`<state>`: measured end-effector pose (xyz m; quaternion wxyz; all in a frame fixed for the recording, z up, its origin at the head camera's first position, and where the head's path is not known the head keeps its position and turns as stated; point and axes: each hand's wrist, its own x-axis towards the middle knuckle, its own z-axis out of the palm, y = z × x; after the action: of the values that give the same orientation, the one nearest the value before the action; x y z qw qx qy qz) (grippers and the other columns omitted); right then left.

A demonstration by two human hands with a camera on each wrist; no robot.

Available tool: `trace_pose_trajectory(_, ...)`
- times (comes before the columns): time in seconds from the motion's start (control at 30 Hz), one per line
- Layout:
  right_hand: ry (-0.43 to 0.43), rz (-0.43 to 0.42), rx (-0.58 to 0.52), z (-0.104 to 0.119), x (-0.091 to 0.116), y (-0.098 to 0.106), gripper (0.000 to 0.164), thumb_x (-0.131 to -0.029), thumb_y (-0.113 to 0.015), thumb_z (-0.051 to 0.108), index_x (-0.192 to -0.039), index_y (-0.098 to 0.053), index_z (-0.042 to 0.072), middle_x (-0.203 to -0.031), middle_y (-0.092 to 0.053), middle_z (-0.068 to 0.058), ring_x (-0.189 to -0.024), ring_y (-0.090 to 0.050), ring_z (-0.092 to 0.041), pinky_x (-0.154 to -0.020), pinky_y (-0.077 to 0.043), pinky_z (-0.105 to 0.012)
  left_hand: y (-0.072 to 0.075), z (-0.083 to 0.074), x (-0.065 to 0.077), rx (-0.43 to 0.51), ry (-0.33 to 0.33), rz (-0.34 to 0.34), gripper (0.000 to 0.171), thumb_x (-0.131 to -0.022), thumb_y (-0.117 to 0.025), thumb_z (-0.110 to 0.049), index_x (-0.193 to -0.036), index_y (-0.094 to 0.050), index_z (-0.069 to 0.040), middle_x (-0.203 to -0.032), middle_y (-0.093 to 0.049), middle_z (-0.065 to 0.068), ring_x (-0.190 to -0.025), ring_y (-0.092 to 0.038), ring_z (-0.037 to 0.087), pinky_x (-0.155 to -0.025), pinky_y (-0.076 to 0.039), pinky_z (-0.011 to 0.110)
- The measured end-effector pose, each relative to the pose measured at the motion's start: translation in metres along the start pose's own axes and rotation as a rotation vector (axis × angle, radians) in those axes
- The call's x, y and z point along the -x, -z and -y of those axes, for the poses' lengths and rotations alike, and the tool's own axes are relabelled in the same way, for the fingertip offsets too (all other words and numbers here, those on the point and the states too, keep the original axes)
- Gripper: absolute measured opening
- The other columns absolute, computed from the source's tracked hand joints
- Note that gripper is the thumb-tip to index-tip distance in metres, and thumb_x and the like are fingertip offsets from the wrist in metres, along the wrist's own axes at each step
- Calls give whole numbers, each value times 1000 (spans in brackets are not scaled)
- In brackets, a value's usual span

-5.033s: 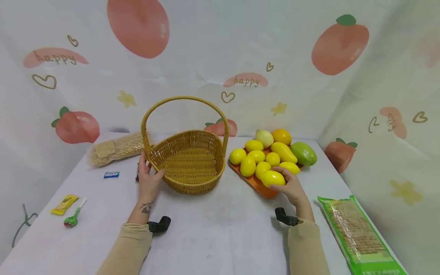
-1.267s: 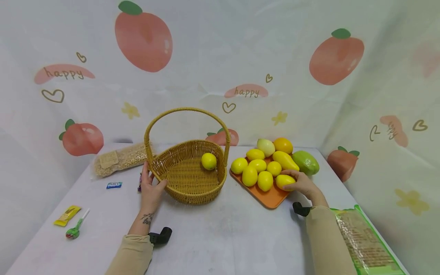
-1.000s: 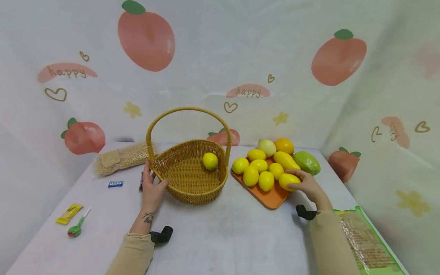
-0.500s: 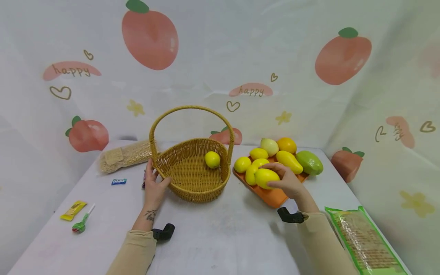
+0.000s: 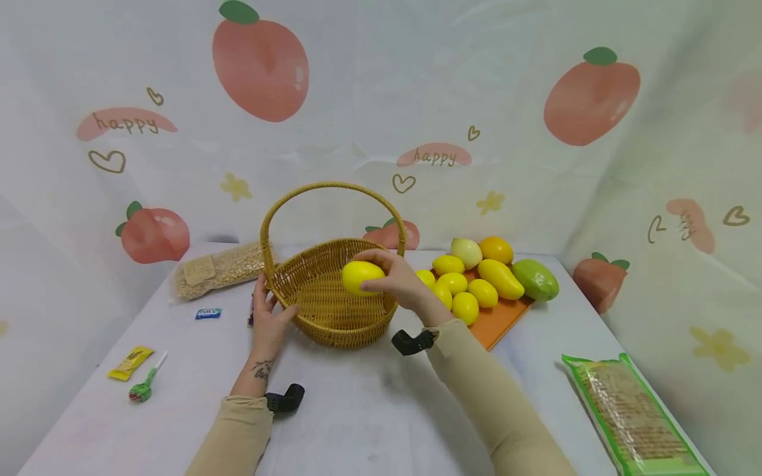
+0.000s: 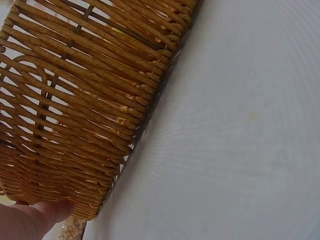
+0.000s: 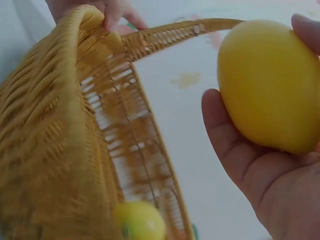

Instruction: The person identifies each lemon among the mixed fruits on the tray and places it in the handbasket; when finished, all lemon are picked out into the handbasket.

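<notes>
My right hand (image 5: 407, 287) holds a smooth yellow lemon (image 5: 360, 277) between thumb and fingers, above the right part of the wicker basket (image 5: 339, 336). Seen from the right wrist, the fruit sits in the curve of the fingers, level with the basket's arched handle (image 7: 185, 31). A second yellow lemon (image 7: 142, 222) lies inside the basket; the right hand hides it in the head view. My left hand (image 5: 270, 327) grips the basket's left side near the handle's foot, and its thumb (image 6: 60, 210) shows against the weave.
An orange tray (image 5: 508, 318) carries several yellow fruits, with an orange (image 5: 497, 250) behind and a green papaya-like fruit (image 5: 536, 279) at its right. A green-edged packet (image 5: 637, 416) lies front right. Leftward are a bag of pale grains (image 5: 220, 272), a lollipop (image 5: 143, 389) and wrapped sweets (image 5: 131, 363).
A lemon has appeared in the basket since the oldest frame. My right hand has since picked another from the tray's right side and carried it left over the basket. The left hand keeps its grip.
</notes>
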<state>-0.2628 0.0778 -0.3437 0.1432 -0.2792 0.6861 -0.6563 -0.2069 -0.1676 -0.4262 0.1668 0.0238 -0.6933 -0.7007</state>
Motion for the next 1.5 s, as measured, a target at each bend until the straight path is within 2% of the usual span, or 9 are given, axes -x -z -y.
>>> trace_pose_trajectory(0.17, -22, 7, -22, -1, -37, -22, 50, -80, -63, -2, -127, -48, -4, -120, -53, -12, -92, -51, -17, -78, -47, -27, -3, 4, 0, -20, 20, -7, 90, -81, -55, 7, -150, -4, -20, -150, -13, 14, -135, -23, 39, -75, -41, 8)
trace_pose_trajectory(0.33, -81, -17, 13, -3, -62, -35, 49, -81, -66, 5, -128, -51, 6, -124, -54, -10, -94, -53, -17, -82, -48, -30, -5, 7, -1, -27, 23, -9, 89, -81, -55, 7, -150, -5, -20, -150, -13, 13, -134, -23, 39, -74, -42, 7)
trace_pose_trajectory(0.53, -132, -60, 6, -4, -77, -38, 50, -81, -65, 5, -129, -51, 6, -125, -53, -10, -99, -54, -20, -81, -49, -27, -6, 9, -1, -26, 7, 7, 90, -81, -54, 8, -150, -6, -20, -150, -13, 12, -134, -23, 40, -74, -42, 7)
trace_pose_trajectory(0.73, -94, -86, -19, -4, -74, -37, 49, -84, -62, 3, -131, -49, 6, -134, -49, -15, -121, -48, -28, -97, -43, -35, -7, 5, -2, -46, 4, 7, 89, -81, -55, 7, -150, -6, -21, -150, -13, 13, -133, -25, 40, -77, -42, 9)
trace_pose_trajectory(1.0, 21, -74, -115, 8, -41, -24, 48, -85, -56, -4, -132, -43, -5, -134, -44, -25, -127, -40, -38, -100, -41, -35, -4, 0, -7, -30, -30, -3, 89, -80, -54, 8, -150, -6, -21, -152, -10, 11, -134, -24, 40, -99, -35, 49)
trace_pose_trajectory(1.13, 65, -114, -151, 11, -12, -3, 47, -82, -56, -5, -129, -46, -4, -130, -47, -23, -123, -45, -35, -95, -43, -29, -2, 0, -7, -35, -26, -4, 90, -80, -53, 8, -150, -5, -21, -151, -11, 12, -134, -24, 40, -92, -41, 25)
trace_pose_trajectory(1.23, 93, -164, -164, 7, 12, 19, 45, -82, -54, -7, -126, -48, -3, -124, -55, -14, -121, -46, -34, -99, -41, -34, 0, 0, -6, -28, -29, 1, 90, -80, -53, 9, -150, -5, -20, -150, -13, 14, -134, -24, 40, -78, -41, 8)
trace_pose_trajectory(1.37, 92, -258, -150, -3, 43, 52, 43, -82, -56, -8, -124, -50, -1, -116, -60, 1, -118, -50, -26, -101, -40, -34, 1, 1, -4, -16, -30, 2, 90, -81, -52, 10, -150, -4, -21, -149, -12, 15, -134, -23, 41, -74, -42, 5)
trace_pose_trajectory(1.5, 46, -378, -80, -17, 73, 82, 46, -83, -60, -5, -127, -47, -4, -112, -61, 8, -114, -52, -19, -91, -47, -23, 1, 3, -2, -12, -26, -1, 90, -81, -52, 10, -150, -4, -20, -149, -12, 15, -134, -22, 41, -74, -42, 5)
